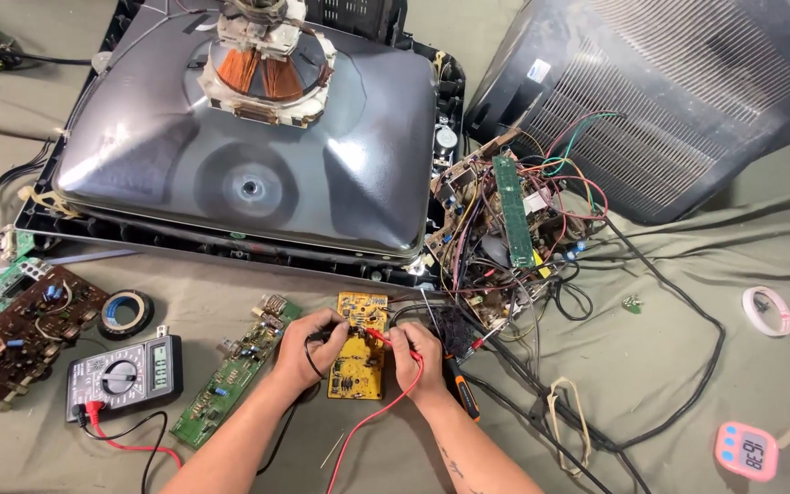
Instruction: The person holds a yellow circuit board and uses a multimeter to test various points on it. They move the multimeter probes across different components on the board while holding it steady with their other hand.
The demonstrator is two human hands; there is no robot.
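A small yellow circuit board (358, 366) lies on the grey cloth in front of me. My left hand (305, 349) pinches a black test probe whose tip touches the board's upper part. My right hand (415, 355) holds a red test probe, its tip also on the upper board. The red lead (368, 423) and the black lead (276, 444) trail back toward me and over to a grey multimeter (125, 373) at the left.
A bare picture tube (249, 155) lies face down on its black frame behind the board. A wired chassis board (505, 238) and a black rear housing (678, 91) sit at right. Green board (235, 370), brown board (20, 329), tape roll (126, 314), pink timer (747, 450), orange-handled screwdriver (464, 393).
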